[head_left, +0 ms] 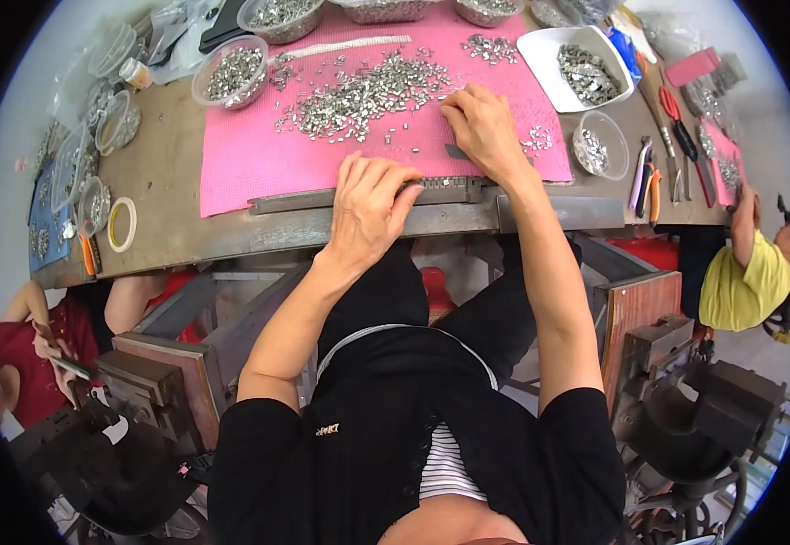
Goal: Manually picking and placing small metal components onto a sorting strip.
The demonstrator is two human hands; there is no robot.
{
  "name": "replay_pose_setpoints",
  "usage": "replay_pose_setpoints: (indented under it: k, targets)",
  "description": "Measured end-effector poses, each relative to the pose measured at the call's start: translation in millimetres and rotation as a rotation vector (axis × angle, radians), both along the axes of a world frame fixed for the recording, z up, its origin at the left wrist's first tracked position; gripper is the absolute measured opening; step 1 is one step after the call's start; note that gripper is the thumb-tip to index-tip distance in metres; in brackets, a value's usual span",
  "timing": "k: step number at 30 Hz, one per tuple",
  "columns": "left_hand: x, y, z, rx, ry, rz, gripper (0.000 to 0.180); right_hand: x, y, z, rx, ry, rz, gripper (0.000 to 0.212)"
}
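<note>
Curling over metal rail (295, 199), left hand (366, 207) is touching it while right hand (486, 136) is bunching, both grips unclear, metal pieces (359, 98) left of its fingertips (450, 107) likely handling light, slippery, best pinched side-on.

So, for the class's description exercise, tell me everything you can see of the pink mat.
The pink mat has a fine grid texture; its exact material is unclear. It lies flat on the brownish workbench, strewn with small silvery pieces. Clear tubs stand around its far side, and a long grey bar runs along its near edge. The left hand and right hand partly hide it; whether they touch it is unclear.
</note>
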State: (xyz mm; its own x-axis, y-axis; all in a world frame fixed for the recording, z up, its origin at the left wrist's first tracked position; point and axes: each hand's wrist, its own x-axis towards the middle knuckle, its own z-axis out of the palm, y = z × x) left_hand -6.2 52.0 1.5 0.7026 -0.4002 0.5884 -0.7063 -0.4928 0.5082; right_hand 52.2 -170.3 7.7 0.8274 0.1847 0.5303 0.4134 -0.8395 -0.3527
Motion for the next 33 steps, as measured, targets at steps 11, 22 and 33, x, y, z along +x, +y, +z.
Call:
replay_pose_setpoints:
  k: [11, 22, 33]
  targets:
    - [0.4, -1.4, -6.0, -0.020, -0.017, 0.027, 0.017, -89.7, 10.6, 3.5, 0.222, 0.070, 0.022, 0.005]
    - [-6.8, -29.4, 0.7, 0.076, -0.026, 0.086, 0.018, -94.3, 11.2, -10.4, 0.326, 0.038, 0.016, 0.011]
    - [-11.1, 8.2, 0.7, -0.024, -0.006, 0.111, 0.020, -95.5, 13.0, -6.5, 0.303, 0.082, 0.004, 0.014]
